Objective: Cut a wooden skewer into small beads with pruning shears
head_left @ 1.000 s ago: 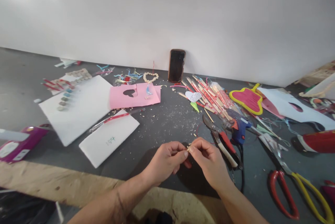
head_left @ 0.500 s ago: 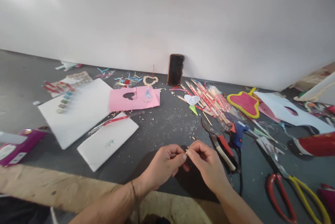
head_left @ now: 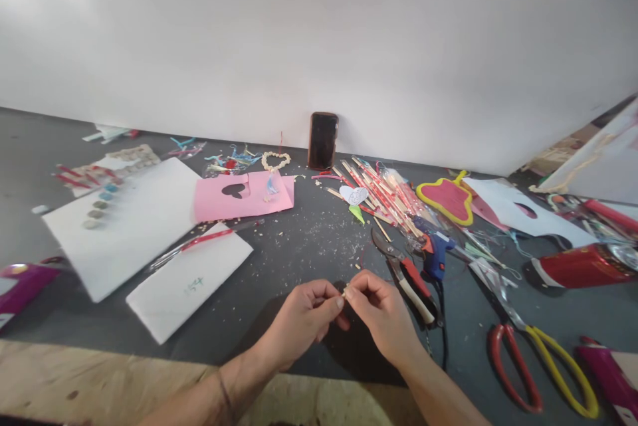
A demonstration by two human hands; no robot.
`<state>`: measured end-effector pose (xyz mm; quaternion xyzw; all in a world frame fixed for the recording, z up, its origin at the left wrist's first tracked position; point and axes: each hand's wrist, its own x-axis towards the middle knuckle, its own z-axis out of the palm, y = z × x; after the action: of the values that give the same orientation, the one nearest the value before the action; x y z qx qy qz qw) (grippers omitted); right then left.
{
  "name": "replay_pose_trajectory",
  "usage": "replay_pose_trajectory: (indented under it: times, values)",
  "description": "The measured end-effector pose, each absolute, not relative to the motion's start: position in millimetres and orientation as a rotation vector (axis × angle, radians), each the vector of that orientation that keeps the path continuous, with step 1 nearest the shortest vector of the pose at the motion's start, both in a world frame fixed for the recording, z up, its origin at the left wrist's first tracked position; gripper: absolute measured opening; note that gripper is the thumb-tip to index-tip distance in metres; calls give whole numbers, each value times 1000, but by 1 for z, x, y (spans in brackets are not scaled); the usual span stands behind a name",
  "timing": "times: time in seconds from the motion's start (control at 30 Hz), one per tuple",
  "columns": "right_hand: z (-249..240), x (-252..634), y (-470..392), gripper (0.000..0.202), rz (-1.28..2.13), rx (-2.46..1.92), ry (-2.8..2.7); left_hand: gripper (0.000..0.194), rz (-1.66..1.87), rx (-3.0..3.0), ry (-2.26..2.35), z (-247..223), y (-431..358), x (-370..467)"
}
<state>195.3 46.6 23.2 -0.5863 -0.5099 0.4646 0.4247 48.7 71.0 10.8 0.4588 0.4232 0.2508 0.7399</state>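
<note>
- Only the view is swinging right.
- Left of the pruning shears point(head_left: 415, 276), left hand point(head_left: 305, 314) and right hand point(head_left: 383, 317) are closely pinching a tiny pale piece point(head_left: 344, 293).
- It's looking light, brittle, best held endwise.

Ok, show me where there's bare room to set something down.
Bare table shows between the red can and scissors; crumbs aside, also between the white slab and left hand. Crowded: sticks to glue gun.

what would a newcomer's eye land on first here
Probably the big scissors with red and yellow handles, at the lower right. Next, the red metal can lying beyond them, and the black phone in a brown case propped against the white wall.
</note>
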Motion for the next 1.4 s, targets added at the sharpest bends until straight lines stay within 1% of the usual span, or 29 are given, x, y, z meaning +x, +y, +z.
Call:
replay_pose_trajectory:
  times: [0.93, 1.2, 1.4]
  values:
    - [16, 197, 49, 21, 1203, -1479, -1271, 22, 564, 985, 906, 8, 73, 48]
    - [16, 197, 50, 21, 1235, -1494, -1241, 14, 537, 937, 927, 10, 73, 48]
    - [17, 196, 51, 21, 1232, -1496, -1241, 16, 536, 956, 938, 10, 72, 48]
